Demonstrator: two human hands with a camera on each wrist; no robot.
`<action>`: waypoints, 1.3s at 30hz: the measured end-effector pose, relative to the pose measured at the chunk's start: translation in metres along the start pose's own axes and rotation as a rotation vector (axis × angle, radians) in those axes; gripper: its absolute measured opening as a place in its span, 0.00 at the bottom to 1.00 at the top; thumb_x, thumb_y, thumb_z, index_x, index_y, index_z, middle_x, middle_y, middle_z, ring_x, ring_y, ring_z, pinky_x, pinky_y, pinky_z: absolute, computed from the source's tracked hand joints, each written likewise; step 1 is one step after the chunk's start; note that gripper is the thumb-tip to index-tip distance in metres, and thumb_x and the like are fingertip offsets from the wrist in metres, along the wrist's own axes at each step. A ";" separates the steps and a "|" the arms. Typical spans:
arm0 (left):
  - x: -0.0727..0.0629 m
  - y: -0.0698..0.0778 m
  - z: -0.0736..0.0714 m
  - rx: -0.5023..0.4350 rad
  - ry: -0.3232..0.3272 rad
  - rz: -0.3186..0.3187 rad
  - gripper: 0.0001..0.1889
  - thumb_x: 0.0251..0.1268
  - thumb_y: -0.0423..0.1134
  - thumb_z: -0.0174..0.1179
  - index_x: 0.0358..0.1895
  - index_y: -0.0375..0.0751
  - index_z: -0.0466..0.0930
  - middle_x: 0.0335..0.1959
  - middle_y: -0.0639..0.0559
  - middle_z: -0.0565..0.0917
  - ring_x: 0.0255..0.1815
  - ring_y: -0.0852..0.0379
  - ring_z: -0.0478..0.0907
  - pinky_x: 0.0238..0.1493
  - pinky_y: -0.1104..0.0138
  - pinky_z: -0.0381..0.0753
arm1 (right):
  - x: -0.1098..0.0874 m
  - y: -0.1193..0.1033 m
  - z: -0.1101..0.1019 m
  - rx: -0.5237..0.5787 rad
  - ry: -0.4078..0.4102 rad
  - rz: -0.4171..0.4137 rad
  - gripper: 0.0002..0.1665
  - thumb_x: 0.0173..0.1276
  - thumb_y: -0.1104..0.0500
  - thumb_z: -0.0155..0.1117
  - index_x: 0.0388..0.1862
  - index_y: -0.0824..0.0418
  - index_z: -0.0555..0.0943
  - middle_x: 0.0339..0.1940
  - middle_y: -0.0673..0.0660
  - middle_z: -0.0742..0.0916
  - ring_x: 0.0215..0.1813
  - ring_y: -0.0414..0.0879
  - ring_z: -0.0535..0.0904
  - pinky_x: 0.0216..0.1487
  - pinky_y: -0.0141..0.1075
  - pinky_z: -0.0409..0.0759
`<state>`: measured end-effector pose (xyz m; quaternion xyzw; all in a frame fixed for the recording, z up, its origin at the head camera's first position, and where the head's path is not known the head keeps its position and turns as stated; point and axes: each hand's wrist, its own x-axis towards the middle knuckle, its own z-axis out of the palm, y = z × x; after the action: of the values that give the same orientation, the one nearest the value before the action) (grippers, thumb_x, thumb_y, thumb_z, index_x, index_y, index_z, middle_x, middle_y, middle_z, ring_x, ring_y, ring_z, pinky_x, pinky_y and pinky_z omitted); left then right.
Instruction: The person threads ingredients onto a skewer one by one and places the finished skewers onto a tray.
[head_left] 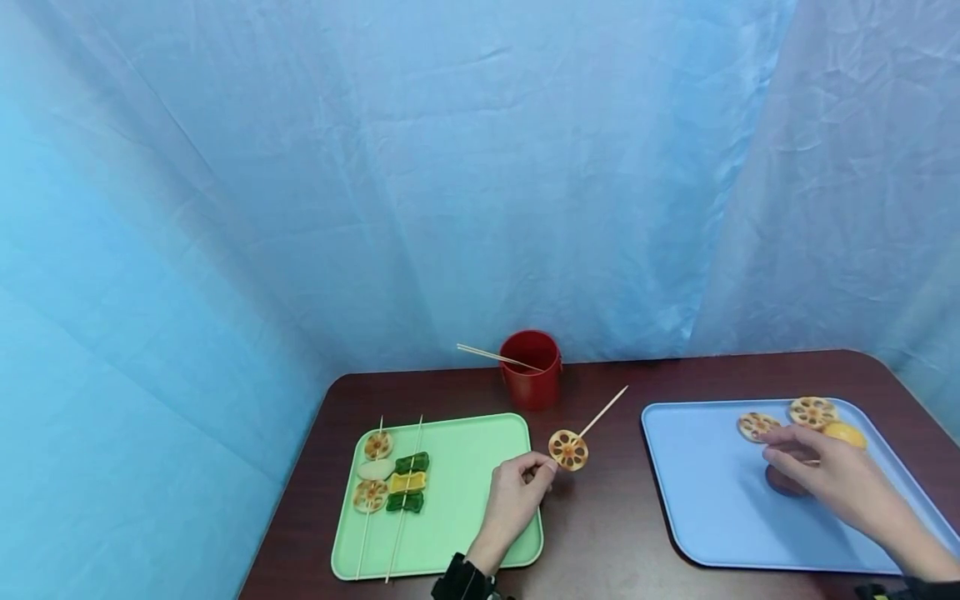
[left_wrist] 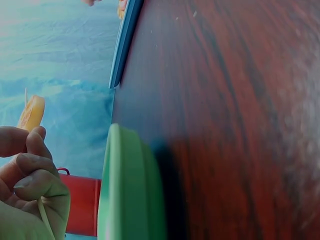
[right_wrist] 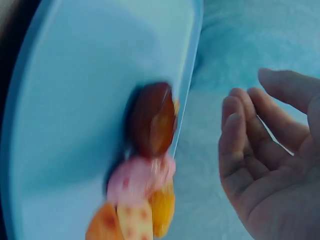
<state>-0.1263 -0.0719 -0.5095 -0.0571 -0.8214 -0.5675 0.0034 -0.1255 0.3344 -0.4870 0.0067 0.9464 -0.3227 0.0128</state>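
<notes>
My left hand pinches a wooden skewer over the right edge of the green tray. A lotus root slice is threaded on it, just beyond the fingertips. My right hand hovers above the blue tray, fingers bent and apart from the thumb, holding nothing. Beneath it lies a glossy brown piece, partly hidden in the head view. Near its fingers are two lotus root slices, a left one and a right one, and a yellow piece.
Two loaded skewers lie on the green tray: one with lotus root slices and a pale piece, another with green and yellow pieces. A red bucket holding thin sticks stands behind. The right wrist view shows a pink piece.
</notes>
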 end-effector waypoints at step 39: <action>0.001 -0.005 -0.002 0.019 -0.013 -0.022 0.09 0.71 0.39 0.63 0.36 0.39 0.90 0.20 0.61 0.80 0.19 0.67 0.71 0.23 0.73 0.66 | 0.012 0.034 0.012 -0.338 -0.119 -0.074 0.18 0.59 0.61 0.80 0.40 0.73 0.85 0.33 0.63 0.87 0.36 0.58 0.83 0.40 0.59 0.80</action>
<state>-0.1275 -0.0752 -0.5132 -0.0515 -0.8273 -0.5594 -0.0078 -0.1362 0.3540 -0.5175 -0.0495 0.9843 -0.1592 0.0577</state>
